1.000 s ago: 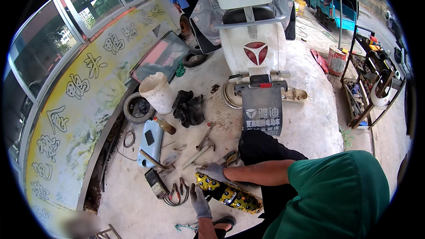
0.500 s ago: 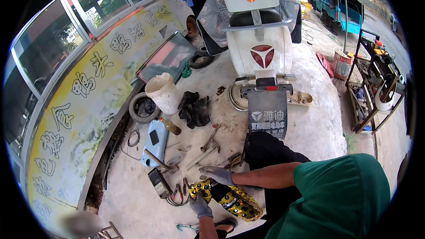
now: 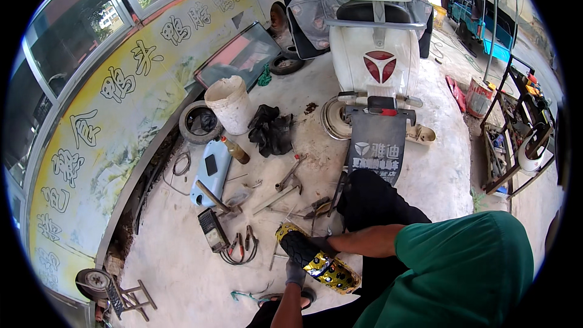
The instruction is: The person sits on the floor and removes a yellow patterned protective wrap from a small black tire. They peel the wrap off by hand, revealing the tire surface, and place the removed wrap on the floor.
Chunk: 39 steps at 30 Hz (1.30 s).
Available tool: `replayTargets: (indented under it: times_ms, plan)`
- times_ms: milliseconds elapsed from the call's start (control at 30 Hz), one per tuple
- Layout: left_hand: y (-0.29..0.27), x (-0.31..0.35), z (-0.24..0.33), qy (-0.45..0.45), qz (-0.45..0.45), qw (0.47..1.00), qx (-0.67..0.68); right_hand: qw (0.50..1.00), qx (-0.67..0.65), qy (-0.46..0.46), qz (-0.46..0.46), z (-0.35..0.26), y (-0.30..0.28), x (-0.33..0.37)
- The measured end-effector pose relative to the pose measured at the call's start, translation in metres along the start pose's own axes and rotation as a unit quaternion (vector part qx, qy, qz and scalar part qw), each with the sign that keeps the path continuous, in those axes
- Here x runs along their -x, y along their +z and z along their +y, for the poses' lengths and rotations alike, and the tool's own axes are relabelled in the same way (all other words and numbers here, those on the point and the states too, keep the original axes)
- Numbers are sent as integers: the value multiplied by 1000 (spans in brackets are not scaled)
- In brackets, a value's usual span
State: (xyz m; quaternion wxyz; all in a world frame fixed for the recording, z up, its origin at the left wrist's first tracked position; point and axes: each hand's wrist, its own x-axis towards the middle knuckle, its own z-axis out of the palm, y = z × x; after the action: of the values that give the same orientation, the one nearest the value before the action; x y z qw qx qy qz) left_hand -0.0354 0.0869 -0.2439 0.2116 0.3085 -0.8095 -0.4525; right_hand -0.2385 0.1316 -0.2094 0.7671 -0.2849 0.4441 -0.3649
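Observation:
A black-treaded tyre [image 3: 296,246], partly wrapped in shiny gold film with dark dots [image 3: 333,272], is tilted between my two hands near the bottom middle. My left hand [image 3: 296,272], in a grey glove, grips the tyre's near left side. On the opposite side, my right hand [image 3: 323,245], also gloved, is pressed to it, its fingers mostly hidden. Gold film still covers the end towards my body, and a strip shows at the far rim. Just beyond the tyre, pliers [image 3: 317,208] and a hammer [image 3: 293,186] lie on the concrete.
A white scooter [image 3: 376,54] stands ahead. On the ground to the left are a multimeter-like box [image 3: 212,229], clip leads [image 3: 248,240], a light-blue plastic panel [image 3: 211,173], a bottle [image 3: 235,150], a bucket [image 3: 229,106] and a used tyre [image 3: 199,123]. A tool rack [image 3: 516,127] stands right.
More black tread shows as the gold film has come off part of the tyre. My left hand moved from the film's end to the tyre's side; my right hand came down onto it.

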Motion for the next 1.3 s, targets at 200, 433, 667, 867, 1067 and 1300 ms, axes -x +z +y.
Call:
replayTargets:
  times_ms: [200, 433, 667, 867, 1067, 1300]
  plan:
    - [-3, -16, 17, 24, -86, 968, -235, 936, 342, -43, 77, 12, -32, -28]
    - [-30, -17, 53, -192, -29, 976, 95, 828, 323, -39, 456, -52, -14, -1]
    - [-57, -22, 64, -182, 207, 961, 4, 716, 352, -336, 501, -117, 21, 20]
    - [-81, -36, 160, -147, 250, 898, 332, 916, -90, -201, 336, -150, 49, 41]
    - [-80, -40, 182, 35, 190, 978, 74, 938, 93, -209, 262, -147, 82, 45]
    - [-83, -39, 167, -164, 279, 912, 253, 886, 277, -256, 267, -153, 100, 65]
